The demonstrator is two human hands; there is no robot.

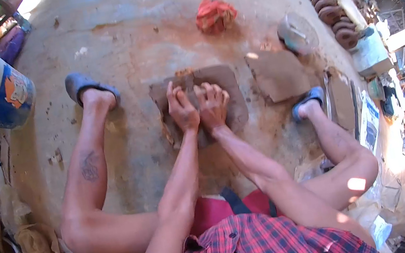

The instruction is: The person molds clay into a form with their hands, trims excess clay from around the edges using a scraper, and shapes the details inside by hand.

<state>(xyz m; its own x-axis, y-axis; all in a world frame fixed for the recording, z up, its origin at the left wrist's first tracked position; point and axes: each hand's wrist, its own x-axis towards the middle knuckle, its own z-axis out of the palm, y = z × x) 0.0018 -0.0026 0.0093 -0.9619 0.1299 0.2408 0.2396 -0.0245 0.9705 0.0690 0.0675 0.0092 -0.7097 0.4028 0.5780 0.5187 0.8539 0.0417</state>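
Leaning onto a soft, dark slab (236,107)

On the broad floor (118,49), it lies flat beside a second brown sheet (278,78). It looks like damp clay: heavy for its thinness, limp, easily dented or torn. I'd take it from beneath, palms spread under opposite sides, sparing the ragged left edge. The left hand (183,111) and right hand (213,105) sit close together on it, fingers curled; whether they pinch any, I can't tell.

Slab (236,107) dark brown. Above slab: crumpled cloth (215,14) red-orange. Far left of slab: bucket (10,95) white and blue, orange print. Below slab: shorts (210,215) pinkish red, shirt (270,236) red and dark blue plaid. Floor (113,47) grey, rusty-brown patches.
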